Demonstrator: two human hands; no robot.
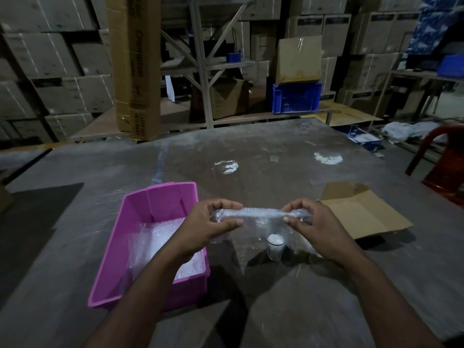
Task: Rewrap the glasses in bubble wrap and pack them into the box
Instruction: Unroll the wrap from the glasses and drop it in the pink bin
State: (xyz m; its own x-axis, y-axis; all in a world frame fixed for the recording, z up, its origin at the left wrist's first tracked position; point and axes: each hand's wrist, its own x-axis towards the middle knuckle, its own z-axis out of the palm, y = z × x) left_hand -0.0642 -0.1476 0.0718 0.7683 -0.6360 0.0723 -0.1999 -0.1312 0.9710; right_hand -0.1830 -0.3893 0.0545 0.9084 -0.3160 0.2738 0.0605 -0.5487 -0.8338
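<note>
Head camera looks forward and down, close over table (276, 151)

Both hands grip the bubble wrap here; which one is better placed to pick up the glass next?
Probably the right hand: the glass stands just below it, nearer than the left hand.

Left hand (206, 222), right hand (315, 222) raised side by side, fingers curled, pinching.
</note>
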